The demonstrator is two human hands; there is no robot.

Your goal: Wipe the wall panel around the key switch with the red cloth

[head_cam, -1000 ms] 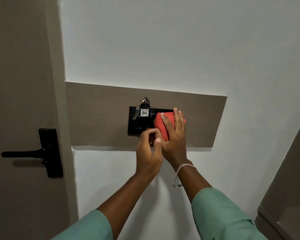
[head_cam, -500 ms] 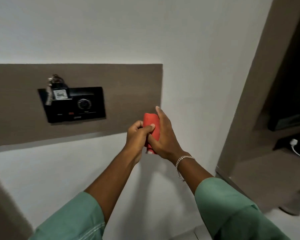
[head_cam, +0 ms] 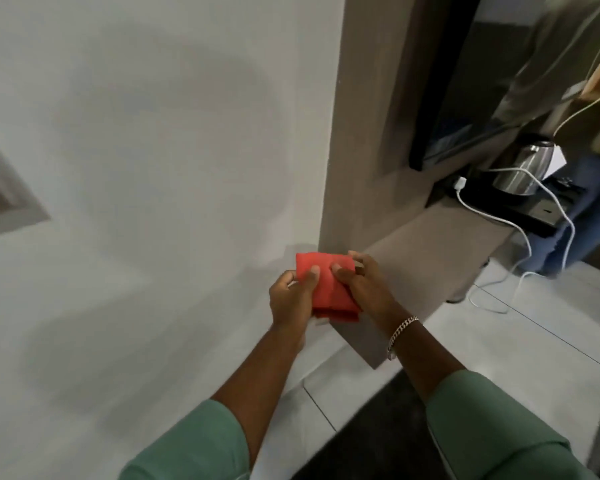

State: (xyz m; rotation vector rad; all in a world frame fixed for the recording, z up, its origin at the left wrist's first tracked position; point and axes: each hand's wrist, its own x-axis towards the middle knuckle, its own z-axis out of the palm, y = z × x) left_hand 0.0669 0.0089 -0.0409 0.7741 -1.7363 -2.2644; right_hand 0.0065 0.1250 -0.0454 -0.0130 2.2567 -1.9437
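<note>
A folded red cloth [head_cam: 329, 289] is held between both hands in front of the white wall, well away from the panel. My left hand [head_cam: 291, 299] pinches its left side with the thumb on top. My right hand [head_cam: 364, 282] grips its right side; a chain bracelet sits on that wrist. Only a blurred corner of the brown wall panel [head_cam: 4, 199] shows at the far left edge. The key switch is out of view.
A brown desk shelf [head_cam: 426, 251] juts out from a brown upright panel [head_cam: 364, 116] right of the hands. On it stand a steel kettle [head_cam: 527, 168] and a black tray, with white cables [head_cam: 520, 233] hanging to the tiled floor. A dark mat [head_cam: 371, 431] lies below.
The view has swung right and down, so the key switch and most of the panel have left the frame. The cloth came off the panel and now sits lower, held by both hands.
</note>
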